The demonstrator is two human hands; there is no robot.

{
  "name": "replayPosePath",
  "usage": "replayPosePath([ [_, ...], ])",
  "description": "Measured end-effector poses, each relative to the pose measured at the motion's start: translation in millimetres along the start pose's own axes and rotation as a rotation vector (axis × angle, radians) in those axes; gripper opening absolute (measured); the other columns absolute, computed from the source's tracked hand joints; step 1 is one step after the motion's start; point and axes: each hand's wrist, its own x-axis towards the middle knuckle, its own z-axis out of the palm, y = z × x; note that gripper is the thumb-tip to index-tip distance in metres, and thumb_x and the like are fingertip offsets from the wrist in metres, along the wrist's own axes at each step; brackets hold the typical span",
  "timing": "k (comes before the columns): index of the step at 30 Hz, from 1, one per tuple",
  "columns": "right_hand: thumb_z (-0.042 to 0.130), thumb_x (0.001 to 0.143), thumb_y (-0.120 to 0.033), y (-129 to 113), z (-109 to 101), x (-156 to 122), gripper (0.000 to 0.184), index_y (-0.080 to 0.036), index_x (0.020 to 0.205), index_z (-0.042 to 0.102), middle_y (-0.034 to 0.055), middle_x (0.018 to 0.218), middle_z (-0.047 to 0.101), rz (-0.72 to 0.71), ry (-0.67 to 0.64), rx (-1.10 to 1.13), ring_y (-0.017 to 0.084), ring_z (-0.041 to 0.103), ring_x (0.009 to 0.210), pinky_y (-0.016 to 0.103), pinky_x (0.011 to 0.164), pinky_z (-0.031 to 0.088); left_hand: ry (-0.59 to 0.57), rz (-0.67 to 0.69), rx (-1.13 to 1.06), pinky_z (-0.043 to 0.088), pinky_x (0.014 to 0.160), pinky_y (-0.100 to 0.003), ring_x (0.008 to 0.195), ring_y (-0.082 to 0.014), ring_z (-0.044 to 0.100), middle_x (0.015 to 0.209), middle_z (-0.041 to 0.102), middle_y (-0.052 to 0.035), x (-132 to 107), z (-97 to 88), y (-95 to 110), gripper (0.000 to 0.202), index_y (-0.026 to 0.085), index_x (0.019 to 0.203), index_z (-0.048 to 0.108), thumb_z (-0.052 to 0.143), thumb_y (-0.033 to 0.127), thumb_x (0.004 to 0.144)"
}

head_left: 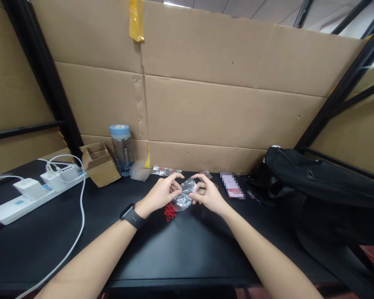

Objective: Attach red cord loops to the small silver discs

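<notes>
Both hands meet over the middle of the black table [180,245]. My left hand [162,193], with a black watch [132,216] on its wrist, pinches one side of a small clear plastic bag [185,195]. My right hand [207,193] pinches the bag's other side, fingers curled. A small bundle of red string or bands [170,211] lies on the table just below the bag, by my left hand.
A blue-lidded clear bottle [122,149], a small open cardboard box [99,164] and more clear bags [165,170] stand at the back. A white power strip [25,199] with chargers and cable lies left. A black bag [318,182] fills the right. Cardboard walls behind.
</notes>
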Motion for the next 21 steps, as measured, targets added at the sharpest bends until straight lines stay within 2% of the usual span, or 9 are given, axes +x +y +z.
replayPosePath([
  [3, 0.079, 0.073, -0.036, 2, 0, 1, 0.063, -0.026, 0.126, 0.047, -0.0078, 0.069, 0.058, 0.027, 0.041, -0.031, 0.016, 0.066, 0.051, 0.021, 0.042, 0.044, 0.015, 0.033, 0.064, 0.055, 0.072, -0.027, 0.075, -0.0155, 0.07, 0.088, 0.073, -0.003, -1, -2.3, 3, 0.039, 0.022, 0.124, 0.057, 0.066, 0.027, 0.086],
  [7, 0.083, 0.07, -0.033, 1, -2, 2, 0.062, -0.024, 0.123, 0.051, -0.0081, 0.065, 0.06, -0.039, 0.093, -0.045, 0.014, 0.063, 0.057, 0.026, 0.06, 0.053, -0.03, -0.008, -0.015, 0.054, 0.068, -0.025, 0.073, -0.0147, 0.069, 0.092, 0.073, -0.0047, 0, 1.8, 2, 0.04, 0.02, 0.124, 0.057, 0.066, 0.031, 0.087],
  [9, 0.085, 0.069, -0.033, -1, -1, 1, 0.064, -0.025, 0.123, 0.051, -0.0067, 0.07, 0.063, -0.039, 0.087, 0.011, 0.014, 0.065, 0.064, 0.029, 0.07, 0.054, -0.013, -0.037, -0.089, 0.054, 0.068, -0.025, 0.073, -0.0148, 0.069, 0.093, 0.073, -0.0057, 1, 5.0, 1, 0.04, 0.019, 0.122, 0.058, 0.068, 0.034, 0.086],
  [11, 0.087, 0.067, -0.033, -3, -1, 0, 0.068, -0.026, 0.124, 0.049, -0.0041, 0.08, 0.066, 0.001, 0.06, 0.084, 0.014, 0.067, 0.07, 0.03, 0.074, 0.055, 0.031, -0.061, -0.147, 0.053, 0.065, -0.024, 0.07, -0.0141, 0.069, 0.091, 0.072, -0.0056, 2, 7.5, 0, 0.041, 0.017, 0.119, 0.059, 0.071, 0.034, 0.084],
  [14, 0.088, 0.066, -0.032, -4, -1, 0, 0.069, -0.026, 0.123, 0.05, -0.0011, 0.088, 0.068, 0.049, 0.033, 0.131, 0.014, 0.067, 0.07, 0.029, 0.07, 0.055, 0.091, -0.084, -0.203, 0.052, 0.062, -0.023, 0.068, -0.0133, 0.068, 0.089, 0.071, -0.0046, 4, 8.5, -1, 0.04, 0.017, 0.116, 0.059, 0.073, 0.033, 0.083],
  [18, 0.085, 0.069, -0.033, -3, -2, 1, 0.061, -0.024, 0.119, 0.051, -0.0028, 0.083, 0.067, 0.039, 0.092, 0.167, 0.012, 0.065, 0.063, 0.026, 0.062, 0.052, 0.12, -0.081, -0.249, 0.056, 0.07, -0.027, 0.072, -0.0156, 0.071, 0.087, 0.071, -0.0047, 6, 7.7, -4, 0.036, 0.016, 0.111, 0.06, 0.074, 0.033, 0.082],
  [21, 0.084, 0.069, -0.035, -2, -2, 2, 0.061, -0.024, 0.119, 0.051, -0.0013, 0.084, 0.069, 0.045, 0.101, 0.183, 0.014, 0.066, 0.065, 0.027, 0.063, 0.052, 0.137, -0.073, -0.278, 0.057, 0.073, -0.029, 0.075, -0.0168, 0.072, 0.086, 0.071, -0.0048, 7, 7.6, -7, 0.033, 0.015, 0.106, 0.06, 0.074, 0.033, 0.082],
])
